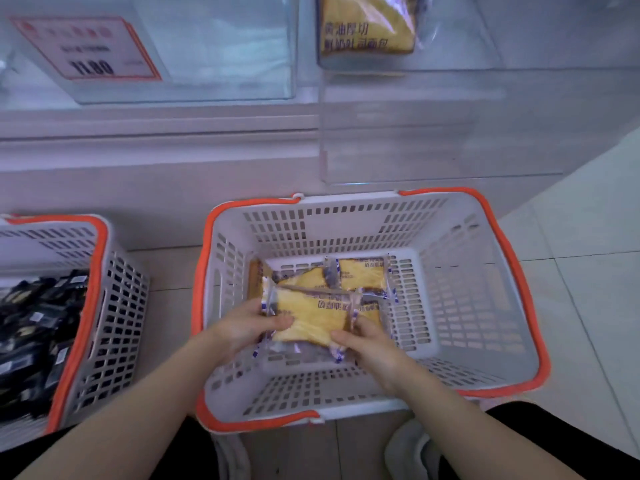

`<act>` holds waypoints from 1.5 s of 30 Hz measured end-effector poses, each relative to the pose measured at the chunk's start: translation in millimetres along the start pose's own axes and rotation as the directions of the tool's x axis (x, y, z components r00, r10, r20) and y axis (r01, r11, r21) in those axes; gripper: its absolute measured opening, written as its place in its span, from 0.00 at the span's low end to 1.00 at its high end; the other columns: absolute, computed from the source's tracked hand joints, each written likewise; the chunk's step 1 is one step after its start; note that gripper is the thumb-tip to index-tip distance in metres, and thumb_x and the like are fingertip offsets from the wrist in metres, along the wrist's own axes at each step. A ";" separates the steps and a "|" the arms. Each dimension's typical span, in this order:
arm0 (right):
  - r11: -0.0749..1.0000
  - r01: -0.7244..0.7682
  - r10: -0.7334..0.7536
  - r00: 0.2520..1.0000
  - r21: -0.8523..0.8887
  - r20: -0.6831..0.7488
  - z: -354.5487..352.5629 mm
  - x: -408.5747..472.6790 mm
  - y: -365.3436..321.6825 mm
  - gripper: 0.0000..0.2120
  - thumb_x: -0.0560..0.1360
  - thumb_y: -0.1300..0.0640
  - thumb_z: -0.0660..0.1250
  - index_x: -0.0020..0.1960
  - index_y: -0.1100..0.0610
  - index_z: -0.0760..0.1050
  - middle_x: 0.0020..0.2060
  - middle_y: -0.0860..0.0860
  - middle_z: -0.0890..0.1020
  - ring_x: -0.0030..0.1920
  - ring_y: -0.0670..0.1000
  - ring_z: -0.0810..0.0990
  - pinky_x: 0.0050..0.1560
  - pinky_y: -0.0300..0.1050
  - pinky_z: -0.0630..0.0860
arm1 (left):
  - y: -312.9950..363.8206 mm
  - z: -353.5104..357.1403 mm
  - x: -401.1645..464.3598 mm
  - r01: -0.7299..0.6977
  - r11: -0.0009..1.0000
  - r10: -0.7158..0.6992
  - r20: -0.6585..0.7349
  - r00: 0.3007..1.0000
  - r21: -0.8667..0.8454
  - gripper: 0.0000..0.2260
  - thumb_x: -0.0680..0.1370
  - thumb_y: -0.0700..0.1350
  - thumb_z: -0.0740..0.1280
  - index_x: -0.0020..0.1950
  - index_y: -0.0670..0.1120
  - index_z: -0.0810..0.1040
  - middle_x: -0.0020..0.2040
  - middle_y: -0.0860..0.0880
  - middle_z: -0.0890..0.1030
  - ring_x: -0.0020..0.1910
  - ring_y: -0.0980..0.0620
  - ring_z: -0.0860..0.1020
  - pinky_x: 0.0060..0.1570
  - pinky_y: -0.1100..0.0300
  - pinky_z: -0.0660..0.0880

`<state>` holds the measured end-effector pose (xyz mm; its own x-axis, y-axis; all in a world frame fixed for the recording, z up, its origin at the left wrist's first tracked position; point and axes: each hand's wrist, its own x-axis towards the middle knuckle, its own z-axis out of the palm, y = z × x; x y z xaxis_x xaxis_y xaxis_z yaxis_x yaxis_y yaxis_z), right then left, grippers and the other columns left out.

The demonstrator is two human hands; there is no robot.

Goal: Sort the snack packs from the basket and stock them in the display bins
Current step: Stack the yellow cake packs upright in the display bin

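Observation:
A white basket with an orange rim (pixel 485 292) stands on the floor in front of me. Several clear-wrapped yellow toast packs lie on its bottom. My left hand (pixel 249 330) grips the left edge of the nearest toast pack (pixel 311 320), and my right hand (pixel 367 344) grips its right edge, thumbs on top. Another toast pack (pixel 362 273) lies behind it. Above, a clear display bin (pixel 450 36) holds one toast pack (pixel 367 26).
A second white and orange basket (pixel 104 306) at the left holds several dark snack packs (pixel 38 323). A clear bin with a red price tag (pixel 86 50) is at the upper left. White shelving base stands behind; tiled floor lies to the right.

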<state>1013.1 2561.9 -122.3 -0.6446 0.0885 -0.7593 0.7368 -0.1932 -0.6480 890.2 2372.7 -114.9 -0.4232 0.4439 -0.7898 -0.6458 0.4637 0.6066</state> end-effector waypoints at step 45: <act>0.511 0.836 -0.820 0.404 -0.202 -0.405 -12.2 -194.7 -161.5 0.11 0.77 0.63 0.63 0.37 0.55 0.72 0.27 0.44 0.79 0.27 0.40 0.76 0.29 0.33 0.72 | 138.3 66.4 -201.2 -0.812 0.565 0.775 -0.245 0.583 -0.146 0.12 0.77 0.50 0.61 0.49 0.41 0.73 0.45 0.40 0.76 0.43 0.44 0.73 0.48 0.49 0.67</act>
<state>1022.2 2587.7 129.5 -0.7822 0.5898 0.2008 -0.1209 0.1724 -0.9776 928.2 2398.4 133.9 -0.9026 0.4303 -0.0124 -0.1140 -0.2110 0.9708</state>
